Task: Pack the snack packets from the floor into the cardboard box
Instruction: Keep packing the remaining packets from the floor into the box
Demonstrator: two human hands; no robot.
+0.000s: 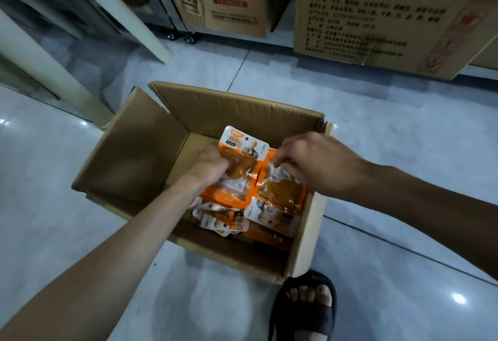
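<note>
We count 1 open box (151,152) on the tiled floor (377,125), its flaps spread apart. Inside it lie orange-and-white packets (223,219), all crowded into the right half, while the left half shows bare cardboard. At least 5 packets show and more lie underneath, so we cannot give an exact number.

2 hands reach into the box. The left hand (208,164) has its fingers curled round the middle of 1 raised packet (244,142), which stands above the heap with its printed top toward the far wall. The right hand (315,162) pinches with its fingertips the top edge of 1 flat packet (280,192). That packet lies on the heap near the right wall, just beside the raised packet and touching it. Below these 2, toward the near wall, the other packets overlap at mixed angles.

We see 1 foot in 1 black sandal (304,311) on the floor, just beside the box's near right corner. Behind the box, well apart from it, stand 2 printed cartons (377,12). At the left, 2 pale posts (54,71) slant down to the floor, and 2 casters (188,37) sit by the left carton.
</note>
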